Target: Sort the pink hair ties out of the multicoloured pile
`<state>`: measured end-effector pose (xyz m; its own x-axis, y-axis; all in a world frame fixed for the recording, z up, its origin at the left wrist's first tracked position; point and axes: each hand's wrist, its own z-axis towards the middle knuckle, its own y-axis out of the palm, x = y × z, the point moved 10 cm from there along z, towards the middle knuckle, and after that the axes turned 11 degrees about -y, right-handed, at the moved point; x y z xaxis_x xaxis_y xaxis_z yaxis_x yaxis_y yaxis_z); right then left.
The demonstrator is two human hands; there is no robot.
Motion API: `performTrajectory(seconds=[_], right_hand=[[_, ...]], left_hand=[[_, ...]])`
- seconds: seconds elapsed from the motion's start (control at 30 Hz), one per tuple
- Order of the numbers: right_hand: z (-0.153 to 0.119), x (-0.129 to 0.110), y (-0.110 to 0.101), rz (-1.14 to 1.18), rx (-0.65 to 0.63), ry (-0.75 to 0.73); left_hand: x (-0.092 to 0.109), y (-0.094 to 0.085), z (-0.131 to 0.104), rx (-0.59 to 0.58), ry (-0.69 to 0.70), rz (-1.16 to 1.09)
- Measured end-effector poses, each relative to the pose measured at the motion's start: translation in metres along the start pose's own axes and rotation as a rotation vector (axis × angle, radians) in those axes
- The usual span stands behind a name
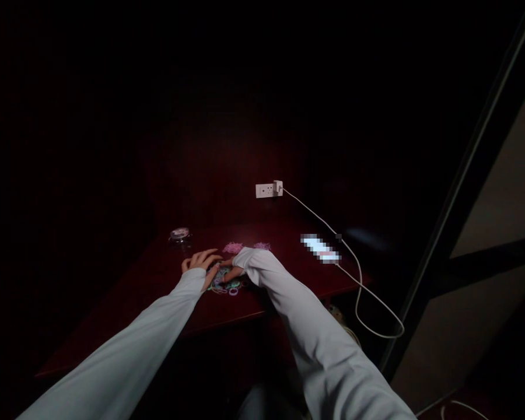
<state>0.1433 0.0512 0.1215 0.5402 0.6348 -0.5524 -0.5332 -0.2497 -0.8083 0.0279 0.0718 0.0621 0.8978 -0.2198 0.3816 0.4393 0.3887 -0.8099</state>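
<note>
A pile of small mixed-colour bands (232, 287) lies on the dark red table, close to its front edge. At the pile's left side my left hand (200, 262) rests with its fingers spread, the thumb reaching onto the bands. My right hand (231, 270) comes in from the right over the same pile; its back is largely covered by the sleeve, and whether its fingertips pinch a band is too dark and small to tell. Behind the hands lie a pink heap of bands (233, 248) and a purple heap (262, 246).
A round clear container (179, 234) stands at the table's back left. On the right lies a lit phone (320, 248), its white cable (357, 262) running to a charger (278, 187) in the wall socket (263, 191). The table's front edge (227, 322) runs below the hands.
</note>
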Motion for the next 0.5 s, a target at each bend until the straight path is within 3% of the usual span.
performTrajectory(seconds=[0.1, 0.33, 0.4, 0.5], right_hand=[[0.002, 0.007, 0.016, -0.028, -0.203, 0.040], [0.015, 0.011, 0.000, -0.185, -0.208, 0.054], [0.027, 0.008, -0.002, -0.234, -0.180, 0.042], [0.048, 0.006, 0.006, -0.276, -0.138, 0.000]], left_hand=[[0.009, -0.002, 0.017, -0.088, 0.115, 0.025], [-0.010, -0.001, 0.055, -0.345, 0.225, -0.103], [-0.020, 0.002, 0.067, -0.319, 0.172, -0.164], [-0.034, -0.003, 0.081, -0.162, 0.030, -0.252]])
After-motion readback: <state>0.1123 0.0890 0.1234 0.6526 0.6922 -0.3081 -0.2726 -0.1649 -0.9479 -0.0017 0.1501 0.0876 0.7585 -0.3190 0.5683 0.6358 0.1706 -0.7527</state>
